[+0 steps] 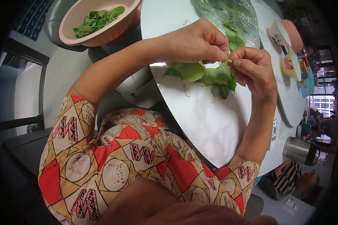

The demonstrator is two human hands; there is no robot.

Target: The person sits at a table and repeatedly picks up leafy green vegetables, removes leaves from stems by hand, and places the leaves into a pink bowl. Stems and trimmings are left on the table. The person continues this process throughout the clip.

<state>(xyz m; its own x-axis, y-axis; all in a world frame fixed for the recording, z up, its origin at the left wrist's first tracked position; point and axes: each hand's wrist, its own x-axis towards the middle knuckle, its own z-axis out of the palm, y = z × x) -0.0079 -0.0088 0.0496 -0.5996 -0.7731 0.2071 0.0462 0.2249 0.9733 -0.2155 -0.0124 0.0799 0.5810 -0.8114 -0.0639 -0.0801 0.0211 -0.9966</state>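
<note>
Fingertips of my left hand (204, 43) and my right hand (253, 70) meet over a white marbled table (214, 123), both pinching a thin green stem (228, 60). Leafy greens (214, 74) lie just below the hands, with thin curly tendrils on the tabletop. Behind the hands is a clear plastic bag (242, 19) with more greens in it. At the upper left, a pink plastic basin (109, 35) holds a heap of picked leaves (98, 22).
Patterned bowls (290, 66) and a pink woven basket (293, 33) stand at the right. Nearer are a white remote control (274, 133) and a steel tumbler (298, 150). Dark chairs (135, 81) stand by the table's left edge. Another person in striped clothing (288, 177) is at the lower right.
</note>
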